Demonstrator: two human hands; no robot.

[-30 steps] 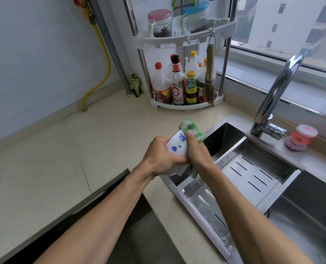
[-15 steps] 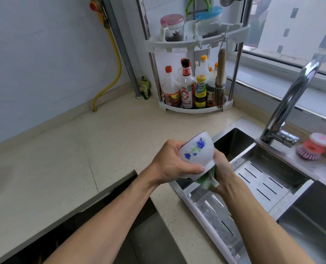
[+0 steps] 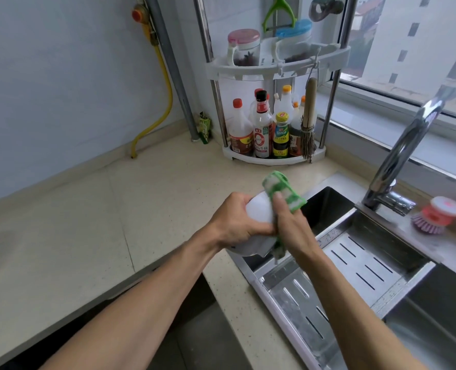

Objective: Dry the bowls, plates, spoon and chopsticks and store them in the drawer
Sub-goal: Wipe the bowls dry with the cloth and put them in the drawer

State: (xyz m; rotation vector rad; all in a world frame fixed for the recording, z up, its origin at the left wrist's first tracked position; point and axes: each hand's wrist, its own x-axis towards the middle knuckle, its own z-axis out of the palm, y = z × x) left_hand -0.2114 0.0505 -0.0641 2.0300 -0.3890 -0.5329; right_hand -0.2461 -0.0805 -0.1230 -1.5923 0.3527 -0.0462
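Over the sink's edge (image 3: 251,279), left hand (image 3: 233,222) gripping white bowl (image 3: 259,212), right hand (image 3: 292,222) clutching green cloth (image 3: 283,190) against it.

A single head-worn wide-angle camera is looking forward and down from close above the counter (image 3: 93,236), facing the corner rack (image 3: 275,68) and window (image 3: 413,44), with both forearms reaching in from the bottom edge and the sink (image 3: 381,263) lying at right.

labels: sauce bottles (image 3: 263,134) | Chinese print (too blurred to read)
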